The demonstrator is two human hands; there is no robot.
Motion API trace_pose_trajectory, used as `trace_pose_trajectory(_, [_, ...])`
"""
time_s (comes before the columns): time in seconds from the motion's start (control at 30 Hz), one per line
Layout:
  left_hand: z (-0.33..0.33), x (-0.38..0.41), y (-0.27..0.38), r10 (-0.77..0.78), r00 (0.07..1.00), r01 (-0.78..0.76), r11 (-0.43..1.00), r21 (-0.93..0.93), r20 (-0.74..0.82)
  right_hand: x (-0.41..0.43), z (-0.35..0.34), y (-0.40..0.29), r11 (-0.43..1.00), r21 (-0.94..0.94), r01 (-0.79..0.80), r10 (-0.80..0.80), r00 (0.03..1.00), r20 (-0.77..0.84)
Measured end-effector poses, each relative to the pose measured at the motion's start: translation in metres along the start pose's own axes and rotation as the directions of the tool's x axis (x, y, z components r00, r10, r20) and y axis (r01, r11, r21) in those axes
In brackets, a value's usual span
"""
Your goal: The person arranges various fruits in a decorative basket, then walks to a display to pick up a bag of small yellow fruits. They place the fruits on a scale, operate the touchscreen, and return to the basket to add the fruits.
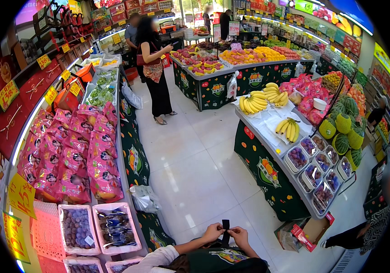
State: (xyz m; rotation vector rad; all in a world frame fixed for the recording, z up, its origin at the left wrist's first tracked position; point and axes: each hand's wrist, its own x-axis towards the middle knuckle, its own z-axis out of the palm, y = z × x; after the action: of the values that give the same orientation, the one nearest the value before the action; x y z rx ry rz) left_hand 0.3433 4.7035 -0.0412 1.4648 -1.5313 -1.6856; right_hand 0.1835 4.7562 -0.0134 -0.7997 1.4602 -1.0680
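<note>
Low in the view, my left hand [214,233] and my right hand [239,236] meet in front of my body. Between them is a black strap [226,224], pinched by the fingers of both hands. One end of it stands up above my fingertips, and the lower part hangs down towards the dark green apron [212,260] with a printed fruit design. My fingers hide the middle of the strap. On my left, pink trays of dark grapes [78,228] lie on the sloping display.
Pink-bagged fruit [75,153] fills the left display. Bananas [253,102], boxed grapes [297,157] and watermelons [341,143] cover the right stand. An open cardboard box [317,230] sits on the tiled floor [195,177]. A person [152,68] with a phone stands ahead; another [369,232] is at right.
</note>
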Motion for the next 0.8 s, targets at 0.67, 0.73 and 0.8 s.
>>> trace_pose_trajectory(0.67, [0.209,-0.013,0.022,0.042,0.899,-0.132,0.975,0.177,0.437,-0.123,-0.179,0.064,0.998,-0.007,0.057,-0.054,0.898,-0.437])
trace_pose_trajectory(0.73, [0.269,-0.025,0.025,0.003,0.856,-0.128,0.97,0.207,0.517,-0.159,-0.226,0.083,1.0,-0.005,0.017,-0.017,0.864,-0.504])
trace_pose_trajectory(0.8, [0.335,-0.049,0.033,-0.054,0.807,-0.076,0.978,0.194,0.589,-0.204,-0.276,0.109,0.992,0.108,0.06,0.009,0.835,-0.55])
